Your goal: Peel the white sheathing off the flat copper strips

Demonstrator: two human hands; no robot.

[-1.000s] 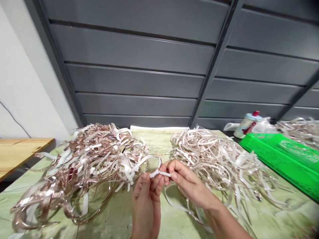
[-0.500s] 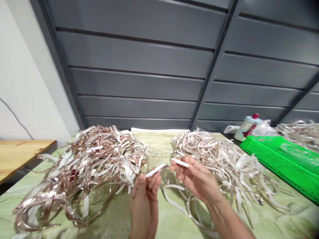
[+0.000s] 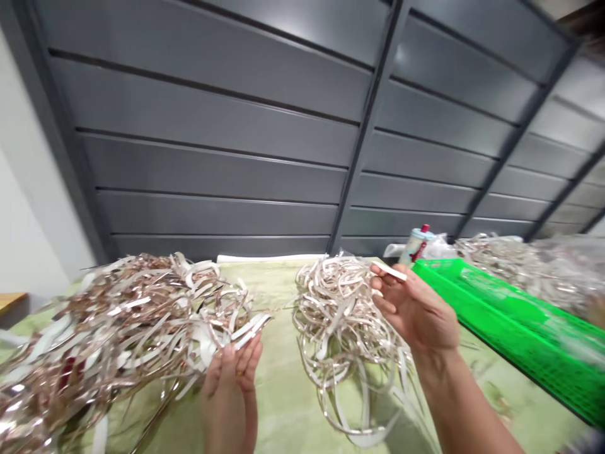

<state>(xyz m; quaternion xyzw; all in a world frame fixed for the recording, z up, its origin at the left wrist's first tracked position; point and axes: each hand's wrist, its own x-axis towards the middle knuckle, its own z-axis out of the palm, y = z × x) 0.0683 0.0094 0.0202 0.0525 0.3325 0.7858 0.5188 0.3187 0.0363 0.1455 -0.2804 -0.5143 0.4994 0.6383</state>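
My left hand [image 3: 234, 372] pinches a white and shiny strip [image 3: 251, 329] between thumb and fingers, at the right edge of a large pile of copper-coloured and white strips [image 3: 142, 321]. My right hand [image 3: 416, 306], raised and palm partly up, grips a short white piece [image 3: 390, 271] between its thumb and fingertips. It is over the right side of a second, paler pile of curled strips [image 3: 340, 302]. Both piles lie on a pale green tabletop [image 3: 278, 378]. The two hands are well apart.
A long green plastic basket [image 3: 515, 328] lies along the right side of the table. Behind it stand a light blue cup with a red top [image 3: 416, 246] and a clear plastic bag [image 3: 439, 248]. More strips [image 3: 510, 261] lie farther right. A dark slatted wall [image 3: 222, 157] rises behind.
The view has turned to the right. My hands have moved apart: my right hand has gone right and up with the white piece, while my left still holds the strip.
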